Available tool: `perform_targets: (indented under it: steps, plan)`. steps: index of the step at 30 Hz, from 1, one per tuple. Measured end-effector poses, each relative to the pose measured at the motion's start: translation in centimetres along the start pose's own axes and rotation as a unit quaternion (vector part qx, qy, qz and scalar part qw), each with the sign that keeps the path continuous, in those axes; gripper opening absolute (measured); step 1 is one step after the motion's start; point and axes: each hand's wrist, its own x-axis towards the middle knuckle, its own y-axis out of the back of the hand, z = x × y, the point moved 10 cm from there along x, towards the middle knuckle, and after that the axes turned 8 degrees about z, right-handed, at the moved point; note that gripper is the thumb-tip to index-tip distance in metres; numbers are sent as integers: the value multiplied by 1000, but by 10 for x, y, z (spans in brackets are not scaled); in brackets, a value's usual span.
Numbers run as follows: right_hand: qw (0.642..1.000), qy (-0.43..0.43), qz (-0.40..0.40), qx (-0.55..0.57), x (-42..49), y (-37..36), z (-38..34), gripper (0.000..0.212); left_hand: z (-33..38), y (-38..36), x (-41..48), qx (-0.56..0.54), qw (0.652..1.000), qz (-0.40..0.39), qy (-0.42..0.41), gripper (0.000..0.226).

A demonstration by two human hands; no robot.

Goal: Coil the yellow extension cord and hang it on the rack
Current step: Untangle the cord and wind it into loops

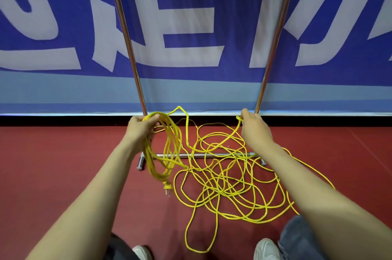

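The left grip is closed round a bundle of finished loops of the yellow cord. The loops are hung below it, and the plug is seen at their lowest point. The right grip is pinched on a single strand, which is led down and to the left from it, then up again to the left grip. Below and between the two grips, the rest of the cord is spread in a loose tangle on the red floor. One strand is run off to the right, under the right forearm. The rack is stood just beyond both grips, with one chrome upright behind each. Its base bar is crossed by the cord. A blue and white banner is seen behind the rack.
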Motion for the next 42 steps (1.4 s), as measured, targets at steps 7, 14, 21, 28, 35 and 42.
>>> perform_targets:
  steps: [7,14,21,28,35,42]
  plan:
    - [997,-13,-23,-72,-10,-9,19,28,27,1,-15,-250,954,-103,127,16]
    - [995,-34,-45,-82,-16,-14,23,28,32,19,3,-484,869,-35,92,17]
    - [999,-15,-29,-38,-12,-9,10,18,24,23,3,-475,876,57,68,18]
    - [979,182,-59,66,-26,6,-63,16,37,18,-13,-354,920,162,-51,29]
    - [950,296,1,97,-36,13,-97,21,28,19,-5,-287,940,174,-69,19]
    - [933,179,-205,234,-37,-21,-79,33,26,20,-8,-339,930,144,-6,25]
